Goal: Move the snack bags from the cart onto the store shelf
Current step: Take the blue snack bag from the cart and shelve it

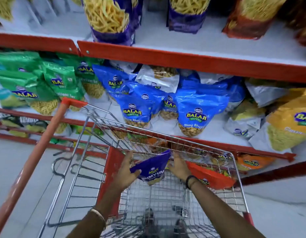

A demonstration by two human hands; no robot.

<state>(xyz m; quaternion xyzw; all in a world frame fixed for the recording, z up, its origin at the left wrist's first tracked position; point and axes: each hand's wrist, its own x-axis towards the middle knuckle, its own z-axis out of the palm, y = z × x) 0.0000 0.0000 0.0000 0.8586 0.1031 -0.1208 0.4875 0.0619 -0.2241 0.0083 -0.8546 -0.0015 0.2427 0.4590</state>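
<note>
At nine o'clock of the view the cart handle point(37, 148) slants up toward the green bags point(59, 81) on the middle shelf. Moving right, the left hand point(127, 170) reaches into the wire cart point(90, 169) and grips the purple bag point(151, 166) along its lower left edge, thumb over the front and fingers curled behind. The bag hangs tilted inside the basket, its top corner pointing to about one o'clock, clear of the cart floor. Just beside it at three o'clock, the right hand point(179, 164) has its fingers spread and slightly bent, touching or nearly touching the bag's right edge; I cannot tell which. Further right an orange bag point(210, 176) lies against the cart's side wall. The purple bag looks light, soft and crinkly, with a slick film that could slide from a loose pinch, and its contents would likely crush under squeezing, so holding the side seams seems safest. Matching purple bags point(112, 23) stand on the top shelf point(183, 57) at twelve o'clock.
</note>
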